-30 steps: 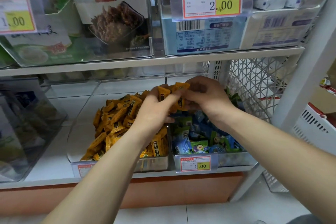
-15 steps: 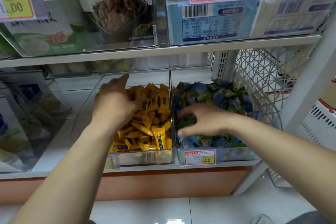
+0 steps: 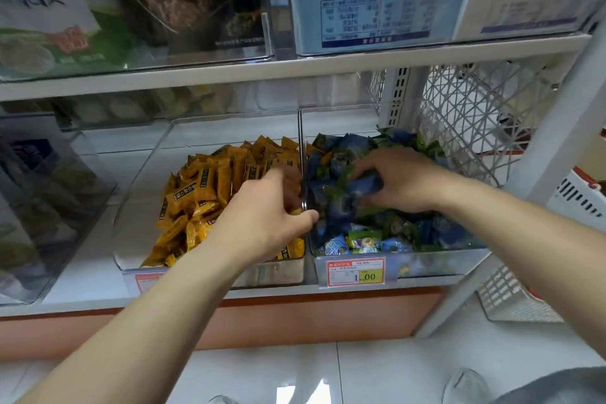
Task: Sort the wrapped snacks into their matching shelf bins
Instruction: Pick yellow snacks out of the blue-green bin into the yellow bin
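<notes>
The sorting looks nearly finished. The yellow snacks (image 3: 196, 193) lie together in the left bin (image 3: 131, 239), and the blue and green snacks (image 3: 377, 239) fill the right bin (image 3: 436, 262). One orange corner seems to remain among the blue ones at the back. The right hand (image 3: 403, 184) grasps a blue packet (image 3: 364, 185) with curled fingers over that pile. The left hand (image 3: 262, 226) is at the wall between the bins with its fingers bent. Whether it holds anything cannot be told.

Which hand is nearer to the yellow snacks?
Left. The left hand is over the yellow snacks; the right hand is across the divider, gripping a blue snack.
</notes>
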Tool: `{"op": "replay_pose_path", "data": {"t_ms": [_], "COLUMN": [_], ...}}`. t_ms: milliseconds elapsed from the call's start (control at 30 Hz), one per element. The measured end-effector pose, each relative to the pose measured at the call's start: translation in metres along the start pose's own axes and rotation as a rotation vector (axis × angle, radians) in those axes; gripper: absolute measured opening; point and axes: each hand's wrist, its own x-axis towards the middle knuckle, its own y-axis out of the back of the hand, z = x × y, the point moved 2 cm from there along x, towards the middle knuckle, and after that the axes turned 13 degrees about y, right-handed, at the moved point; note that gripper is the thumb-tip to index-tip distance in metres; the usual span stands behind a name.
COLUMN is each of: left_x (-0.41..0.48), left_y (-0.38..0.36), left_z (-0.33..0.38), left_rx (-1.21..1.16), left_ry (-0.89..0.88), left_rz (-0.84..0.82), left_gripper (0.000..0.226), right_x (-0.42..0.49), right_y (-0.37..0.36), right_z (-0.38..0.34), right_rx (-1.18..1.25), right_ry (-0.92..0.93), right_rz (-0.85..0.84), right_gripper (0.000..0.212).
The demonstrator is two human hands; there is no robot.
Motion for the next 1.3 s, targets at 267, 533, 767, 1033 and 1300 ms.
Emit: {"op": "replay_pose_path", "data": {"t_ms": [267,533,767,1033,1300], "left_x": [0.003,0.004,0.006,0.007,0.004], "left_y": [0.001,0.0,0.0,0.0,0.0], "left_z": [-0.005,-0.007,-0.009,-0.008,-0.009], "left_rx": [-0.051,-0.087,-0.094,-0.112,-0.147], "left_ry": [-0.018,-0.028,-0.036,-0.018,-0.011], "left_rz": [-0.085,-0.095,-0.125,-0.14,-0.163], "left_gripper": [0.064,0.06,0.059,0.058,0.058], "right_x": [0.007,0.022,0.005,0.007,0.026], "right_y": [-0.023,-0.044,0.005,-0.046,-0.051], "right_z": [-0.041,-0.039,-0.008,-0.043,-0.024], "right_rx": [0.008,-0.028,-0.385,0.201,0.035], "right_ry": [0.198,0.141,-0.069,0.188,0.194], "right_rz": [-0.062,-0.442,0.068,-0.357,-0.669], "right_gripper": [0.02,0.035,0.039,0.021,0.056]}}
